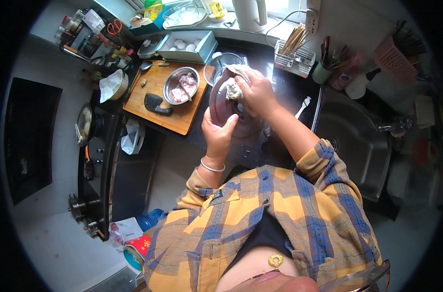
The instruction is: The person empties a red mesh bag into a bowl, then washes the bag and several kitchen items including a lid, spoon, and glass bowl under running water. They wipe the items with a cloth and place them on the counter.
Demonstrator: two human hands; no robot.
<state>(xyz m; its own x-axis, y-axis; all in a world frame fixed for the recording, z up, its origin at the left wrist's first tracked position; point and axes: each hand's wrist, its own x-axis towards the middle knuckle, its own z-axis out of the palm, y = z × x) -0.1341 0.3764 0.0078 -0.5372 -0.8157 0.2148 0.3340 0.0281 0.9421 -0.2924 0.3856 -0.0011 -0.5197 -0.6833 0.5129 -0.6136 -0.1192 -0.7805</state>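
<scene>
My left hand [219, 129] grips the near left rim of a dark, translucent round lid [218, 95], which is held tilted above the counter. A pale crumpled cloth [233, 89] is in my right hand [256, 91], pressed against the lid's upper right part. Just behind the lid stands a clear glass bowl [211, 69]. To the left, a steel bowl [165, 87] with pale pink raw meat [179, 95] and a utensil in it sits on a wooden cutting board [186, 122]. A black-bladed cleaver [152, 102] lies beside that bowl.
An open box [203, 57] of eggs stands behind the board. Chopsticks fill a wire rack [294, 69] at the back right, near a green utensil holder [321, 75]. On the right is a steel sink [356, 146]; a white brush-like tool [303, 106] lies left of it. A stove [101, 137] is at left.
</scene>
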